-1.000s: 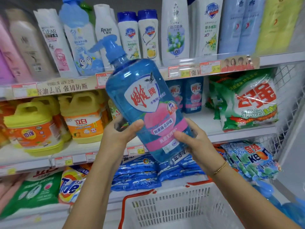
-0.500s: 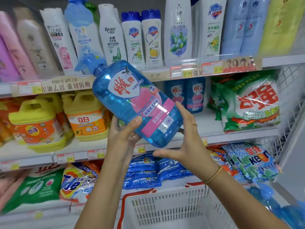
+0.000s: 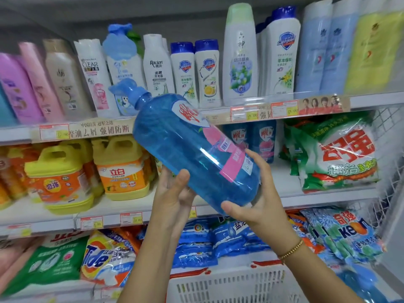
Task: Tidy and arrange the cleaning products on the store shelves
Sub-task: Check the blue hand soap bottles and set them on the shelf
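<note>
Blue pump bottle [image 3: 192, 154] sits at the centre of the frame, held in the air in front of the middle shelf [image 3: 282, 178]. It is tilted hard, its long axis running from the pump head at upper left down to the base at lower right. Both hands are on its lower half. The right hand [image 3: 258, 204] is nearer the base and cups it, with fingers [image 3: 260, 167] curled up the far side and the thumb under the bottom edge. The left hand [image 3: 172, 193] supports the underside at mid-body, thumb pressed on the front and the other fingers hidden behind. Matching blue bottles [image 3: 260, 138] stand on the shelf just behind. Setting it beside them probably means first swinging the base down to stand it upright.
</note>
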Action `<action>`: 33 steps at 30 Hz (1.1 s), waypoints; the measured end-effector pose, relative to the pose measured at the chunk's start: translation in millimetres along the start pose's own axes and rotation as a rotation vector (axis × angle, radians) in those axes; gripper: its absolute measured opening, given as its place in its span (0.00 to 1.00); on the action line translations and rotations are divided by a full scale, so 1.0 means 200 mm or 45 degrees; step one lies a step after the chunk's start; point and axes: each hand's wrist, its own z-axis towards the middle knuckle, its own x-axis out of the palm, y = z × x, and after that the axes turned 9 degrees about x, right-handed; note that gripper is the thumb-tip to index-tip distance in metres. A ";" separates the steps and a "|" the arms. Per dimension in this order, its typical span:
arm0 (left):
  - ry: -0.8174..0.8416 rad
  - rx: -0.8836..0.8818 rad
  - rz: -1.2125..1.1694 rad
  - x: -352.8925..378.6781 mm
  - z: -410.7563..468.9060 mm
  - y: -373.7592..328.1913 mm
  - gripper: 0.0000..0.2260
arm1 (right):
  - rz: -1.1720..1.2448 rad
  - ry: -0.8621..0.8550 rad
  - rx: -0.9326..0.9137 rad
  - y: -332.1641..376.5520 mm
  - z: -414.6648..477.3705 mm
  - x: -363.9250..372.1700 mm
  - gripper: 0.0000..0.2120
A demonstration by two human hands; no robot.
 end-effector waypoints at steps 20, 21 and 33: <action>0.011 -0.145 0.166 -0.06 -0.01 0.00 0.43 | 1.125 0.591 0.926 -0.06 -0.03 -0.10 0.41; -0.025 -0.119 0.165 -0.06 -0.02 0.01 0.43 | 1.090 0.578 0.915 -0.05 -0.02 -0.10 0.42; -0.199 -0.040 0.197 -0.01 -0.05 0.01 0.49 | -0.008 -0.132 0.056 0.01 -0.05 0.00 0.30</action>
